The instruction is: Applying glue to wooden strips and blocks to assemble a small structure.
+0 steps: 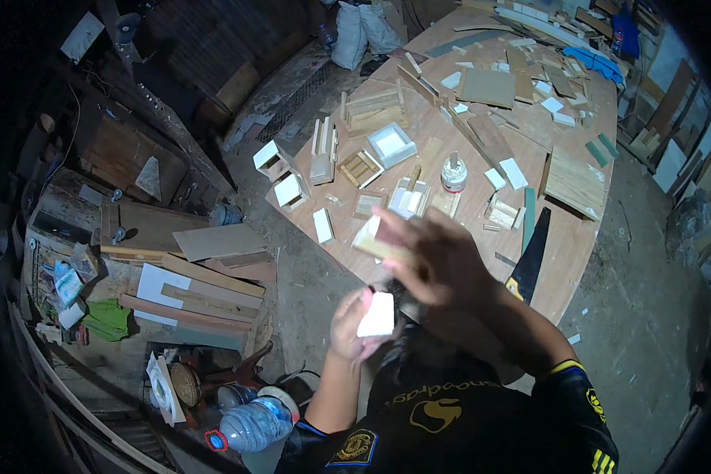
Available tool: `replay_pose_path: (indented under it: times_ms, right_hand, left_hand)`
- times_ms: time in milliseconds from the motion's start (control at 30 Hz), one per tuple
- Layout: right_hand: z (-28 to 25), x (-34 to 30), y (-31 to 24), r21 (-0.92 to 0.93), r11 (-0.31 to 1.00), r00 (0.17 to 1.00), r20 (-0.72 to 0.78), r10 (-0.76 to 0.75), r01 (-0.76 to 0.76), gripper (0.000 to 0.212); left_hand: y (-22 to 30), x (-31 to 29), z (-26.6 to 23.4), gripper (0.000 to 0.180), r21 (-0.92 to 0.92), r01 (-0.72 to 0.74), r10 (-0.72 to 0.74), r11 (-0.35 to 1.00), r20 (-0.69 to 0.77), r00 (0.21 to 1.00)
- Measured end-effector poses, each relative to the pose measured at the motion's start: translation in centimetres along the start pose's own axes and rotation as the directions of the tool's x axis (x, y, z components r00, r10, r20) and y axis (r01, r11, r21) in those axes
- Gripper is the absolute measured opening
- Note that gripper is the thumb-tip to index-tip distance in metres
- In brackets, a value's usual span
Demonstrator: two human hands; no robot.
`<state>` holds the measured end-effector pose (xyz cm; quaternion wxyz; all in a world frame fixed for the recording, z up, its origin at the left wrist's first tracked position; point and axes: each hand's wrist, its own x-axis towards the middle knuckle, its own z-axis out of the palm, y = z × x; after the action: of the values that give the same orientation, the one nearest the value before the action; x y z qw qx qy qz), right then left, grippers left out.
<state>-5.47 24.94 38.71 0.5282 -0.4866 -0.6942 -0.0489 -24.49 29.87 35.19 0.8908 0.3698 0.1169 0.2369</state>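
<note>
My left hand [344, 325] is closed around a small white block [378, 315], held in front of my body off the table's near edge. Above and to the right of it, my right hand [449, 265] grips a small pale wooden piece [381, 243] between thumb and fingers; the hand is slightly smeared by motion. The two pieces are apart. Beyond my hands, the plywood table [482, 257] carries small wooden boxes, a white tray [392, 145] and a white tub [453, 174] with something standing in its opening.
A black saw blade [532, 254] lies at the table's right side near a wooden board [573, 183]. Several offcuts cover the far end. Two white-topped boxes [288, 189] stand at the left edge. On my left are stacked boards [205, 296] and a large water bottle [254, 424].
</note>
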Motion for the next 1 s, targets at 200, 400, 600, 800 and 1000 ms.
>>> replay_pose_path:
  times_ms: [200,400,600,800,1000]
  right_hand:
    - [-2.6,-0.6,-3.8,0.096,0.995,0.982,0.188,0.000,-0.019,0.036]
    - [-1.5,-1.7,1.2,0.138,0.946,0.948,0.168,0.268,-0.292,0.061]
    - [-2.3,-5.0,0.0,0.550,0.639,0.791,0.068,0.608,-0.538,0.061]
    - [-2.0,-6.6,0.0,0.608,0.494,0.684,0.113,0.721,-0.621,0.063]
    - [-0.8,-6.4,-1.9,0.549,0.473,0.645,0.166,0.746,-0.689,0.060]
  left_hand:
    - [-2.2,0.3,2.4,0.040,-0.035,-0.123,0.070,0.992,-0.655,0.752]
    - [-1.0,-1.1,1.0,0.043,-0.035,0.026,-0.025,0.999,0.043,0.999]
    - [-1.2,0.7,1.9,0.031,0.057,-0.066,0.085,0.996,-0.450,0.889]
    - [-1.1,0.3,0.6,0.028,0.000,-0.084,0.076,0.997,-0.425,0.902]
    - [-1.7,0.3,0.7,0.030,0.075,-0.089,0.111,0.993,-0.388,0.915]
